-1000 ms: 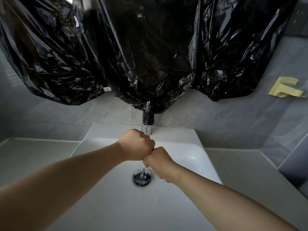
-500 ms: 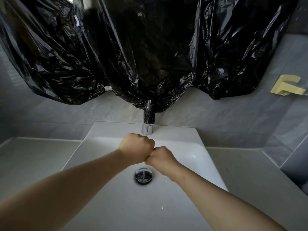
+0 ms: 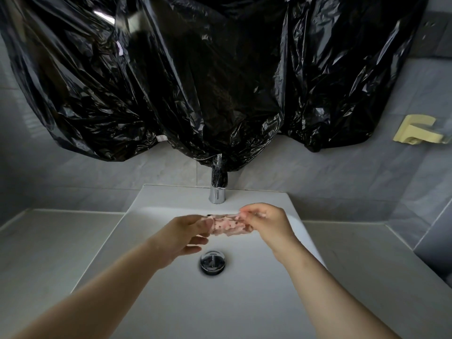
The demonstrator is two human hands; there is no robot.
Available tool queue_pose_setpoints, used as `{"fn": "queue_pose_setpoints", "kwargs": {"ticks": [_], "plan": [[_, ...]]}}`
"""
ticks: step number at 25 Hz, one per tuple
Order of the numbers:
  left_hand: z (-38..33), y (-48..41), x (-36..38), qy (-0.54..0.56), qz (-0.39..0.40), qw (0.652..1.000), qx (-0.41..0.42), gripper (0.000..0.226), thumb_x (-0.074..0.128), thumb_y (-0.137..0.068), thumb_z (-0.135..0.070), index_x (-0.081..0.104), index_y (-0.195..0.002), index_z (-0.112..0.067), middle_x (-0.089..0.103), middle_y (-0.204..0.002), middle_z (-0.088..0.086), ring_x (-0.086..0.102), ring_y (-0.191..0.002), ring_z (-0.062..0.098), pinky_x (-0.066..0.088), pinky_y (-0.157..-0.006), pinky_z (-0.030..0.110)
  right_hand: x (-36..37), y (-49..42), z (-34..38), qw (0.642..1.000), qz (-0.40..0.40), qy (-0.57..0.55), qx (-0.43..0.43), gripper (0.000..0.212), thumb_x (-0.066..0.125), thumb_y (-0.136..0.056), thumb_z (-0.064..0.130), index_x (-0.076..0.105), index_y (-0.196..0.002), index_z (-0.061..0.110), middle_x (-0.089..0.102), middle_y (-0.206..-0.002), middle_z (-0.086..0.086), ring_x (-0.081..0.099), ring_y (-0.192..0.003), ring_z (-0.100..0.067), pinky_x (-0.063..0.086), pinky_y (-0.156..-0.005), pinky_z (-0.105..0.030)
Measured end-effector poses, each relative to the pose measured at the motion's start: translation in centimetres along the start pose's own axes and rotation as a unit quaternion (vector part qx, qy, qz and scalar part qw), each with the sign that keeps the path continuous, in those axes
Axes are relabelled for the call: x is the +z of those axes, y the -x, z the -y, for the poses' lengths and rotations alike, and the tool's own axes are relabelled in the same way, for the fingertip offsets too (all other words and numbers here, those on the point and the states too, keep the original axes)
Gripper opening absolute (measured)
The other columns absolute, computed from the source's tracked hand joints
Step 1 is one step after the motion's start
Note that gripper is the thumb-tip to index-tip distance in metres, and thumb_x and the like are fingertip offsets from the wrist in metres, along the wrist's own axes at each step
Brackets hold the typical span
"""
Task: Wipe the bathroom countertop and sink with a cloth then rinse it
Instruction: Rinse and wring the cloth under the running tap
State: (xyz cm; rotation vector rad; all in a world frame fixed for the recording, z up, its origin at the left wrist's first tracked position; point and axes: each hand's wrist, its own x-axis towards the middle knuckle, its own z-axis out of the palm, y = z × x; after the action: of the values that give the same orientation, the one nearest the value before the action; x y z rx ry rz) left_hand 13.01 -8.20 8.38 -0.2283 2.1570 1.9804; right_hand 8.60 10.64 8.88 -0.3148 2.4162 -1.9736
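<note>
Cloth (image 3: 230,226) stretched between both hands (image 3: 186,234); above sink (image 3: 244,302).

Crumpled glossy black plastic sheeting (image 3: 220,81) hangs across grey tiled wall (image 3: 367,182). Small white tag (image 3: 160,138) near sheeting's lower left edge. Pale yellow holder (image 3: 415,130) on wall, far right.

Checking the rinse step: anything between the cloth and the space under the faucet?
Nothing visible. The cloth is held stretched between the left hand and right hand over the sink, just in front of the faucet, with only bare basin between. No running water shows.
</note>
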Motion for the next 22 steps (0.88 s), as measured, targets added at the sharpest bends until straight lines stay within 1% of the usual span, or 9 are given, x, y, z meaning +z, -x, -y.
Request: {"fn": "queue_pose_setpoints", "kwargs": {"ticks": [3,5,7,9,11,13,15,18,22], "plan": [[0.4,0.8,1.0,0.101,-0.003,0.994,-0.048,0.023,0.042,-0.098,-0.026,0.062,-0.095,-0.016,0.067,-0.103,0.004,0.060,-0.100,0.018,0.045,-0.088,0.036,0.3,0.5,0.2,0.994,-0.077,-0.081,-0.008,0.022,0.064,-0.085,0.005,0.067,-0.077,0.025,0.068,-0.076,0.007,0.065,-0.070,-0.007,0.050,-0.066,-0.019],[0.5,1.4,1.2,0.099,0.022,0.995,-0.005,0.019,0.047,-0.094,-0.011,0.063,-0.096,-0.021,0.068,-0.104,0.001,0.062,-0.097,0.016,0.041,-0.088,0.036,0.5,0.8,0.4,0.984,-0.088,-0.151,0.015,0.025,0.063,-0.085,0.004,0.066,-0.083,0.029,0.066,-0.080,0.000,0.063,-0.072,-0.013,0.050,-0.068,-0.027],[0.4,1.8,1.6,0.090,0.038,0.994,0.046,0.035,0.059,-0.083,-0.002,0.060,-0.107,-0.028,0.066,-0.110,-0.005,0.061,-0.097,0.014,0.039,-0.086,0.034,0.5,1.0,0.8,0.991,-0.052,-0.120,0.016,0.029,0.064,-0.085,0.006,0.064,-0.085,0.035,0.067,-0.084,-0.003,0.063,-0.072,-0.014,0.050,-0.064,-0.028],[0.6,1.8,2.8,0.035,0.019,0.996,0.076,0.037,0.065,-0.082,-0.008,0.057,-0.111,-0.029,0.066,-0.108,-0.007,0.061,-0.097,0.012,0.043,-0.084,0.033,0.7,1.6,1.3,0.999,0.016,-0.035,-0.008,0.030,0.065,-0.084,0.010,0.062,-0.086,0.040,0.065,-0.080,0.003,0.061,-0.065,-0.005,0.048,-0.058,-0.018],[0.8,1.3,3.8,-0.105,-0.053,0.984,0.134,0.016,0.063,-0.085,-0.013,0.063,-0.093,-0.027,0.070,-0.087,-0.009,0.064,-0.080,0.010,0.050,-0.083,0.038,1.1,2.1,1.8,0.997,0.048,0.048,-0.046,0.027,0.067,-0.084,0.015,0.060,-0.090,0.041,0.061,-0.076,0.011,0.056,-0.063,-0.001,0.043,-0.056,-0.012],[0.7,0.8,3.6,-0.209,-0.091,0.957,0.178,0.026,0.063,-0.084,-0.013,0.063,-0.069,-0.034,0.066,-0.068,-0.019,0.061,-0.073,0.007,0.050,-0.083,0.035,0.9,2.2,2.0,0.992,0.044,0.101,-0.066,0.025,0.070,-0.081,0.022,0.060,-0.095,0.039,0.065,-0.089,0.009,0.057,-0.077,-0.008,0.042,-0.065,-0.013],[0.3,0.6,2.9,-0.235,-0.094,0.953,0.169,0.036,0.062,-0.083,-0.011,0.066,-0.060,-0.039,0.068,-0.071,-0.020,0.062,-0.079,0.006,0.047,-0.081,0.026,0.3,2.0,2.0,0.986,0.083,0.138,-0.050,0.035,0.075,-0.076,0.032,0.056,-0.104,0.040,0.063,-0.104,0.009,0.055,-0.088,-0.004,0.041,-0.071,-0.012],[-0.1,1.0,2.2,-0.104,-0.099,0.982,0.120,0.030,0.064,-0.081,-0.006,0.074,-0.065,-0.029,0.072,-0.073,-0.009,0.064,-0.072,0.004,0.046,-0.071,0.021,-0.5,1.8,2.1,0.971,0.173,0.166,-0.004,0.041,0.073,-0.075,0.018,0.053,-0.105,0.038,0.059,-0.105,0.009,0.054,-0.079,-0.001,0.044,-0.068,-0.016],[-0.3,0.6,1.2,-0.009,-0.114,0.989,0.095,0.018,0.060,-0.084,-0.004,0.073,-0.077,-0.014,0.072,-0.076,-0.004,0.064,-0.075,0.008,0.044,-0.070,0.021,-0.7,1.1,1.2,0.968,0.129,0.216,0.021,0.022,0.061,-0.076,0.002,0.059,-0.085,0.022,0.059,-0.082,0.002,0.054,-0.073,-0.013,0.042,-0.062,-0.023]]}}
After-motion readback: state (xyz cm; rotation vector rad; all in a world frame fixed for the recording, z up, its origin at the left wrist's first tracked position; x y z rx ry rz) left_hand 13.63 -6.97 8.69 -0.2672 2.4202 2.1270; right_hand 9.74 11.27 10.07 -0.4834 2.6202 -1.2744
